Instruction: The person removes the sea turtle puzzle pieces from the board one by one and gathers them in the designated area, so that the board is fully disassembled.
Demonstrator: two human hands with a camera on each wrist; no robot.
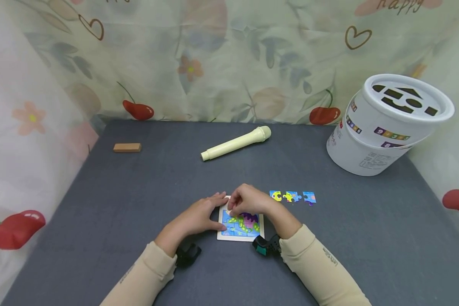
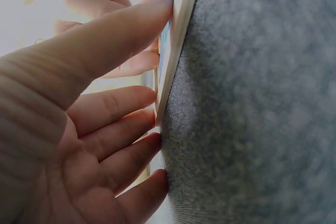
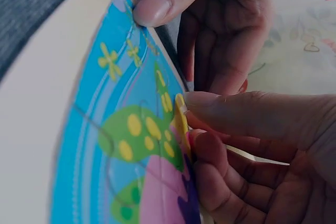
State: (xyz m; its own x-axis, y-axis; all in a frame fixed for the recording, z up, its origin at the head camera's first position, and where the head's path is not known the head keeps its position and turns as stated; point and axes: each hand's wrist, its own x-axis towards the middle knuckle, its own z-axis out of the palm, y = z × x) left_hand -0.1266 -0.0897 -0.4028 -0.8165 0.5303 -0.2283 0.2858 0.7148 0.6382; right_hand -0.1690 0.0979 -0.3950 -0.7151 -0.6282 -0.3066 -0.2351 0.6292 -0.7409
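A small jigsaw puzzle (image 1: 240,229) in a pale tray frame (image 1: 235,238) lies on the table, showing a green and pink picture on blue. My left hand (image 1: 199,216) steadies it, with the thumb pressing on the left side and the fairly straight fingers (image 2: 126,100) at the outer edge. Over the upper part of the puzzle, my right hand (image 1: 250,199) pinches a puzzle piece (image 3: 181,109) with a yellow edge between thumb and curled fingers. Most of that piece is hidden. Three loose puzzle pieces (image 1: 293,196) lie in a row beyond the right wrist.
A cream microphone-shaped stick (image 1: 235,143) lies farther back. A wooden block (image 1: 127,147) rests at the back left. At the back right stands a white bucket (image 1: 371,155) with shaped holes in its lid. Patterned curtains (image 1: 229,63) border the grey table (image 1: 99,221).
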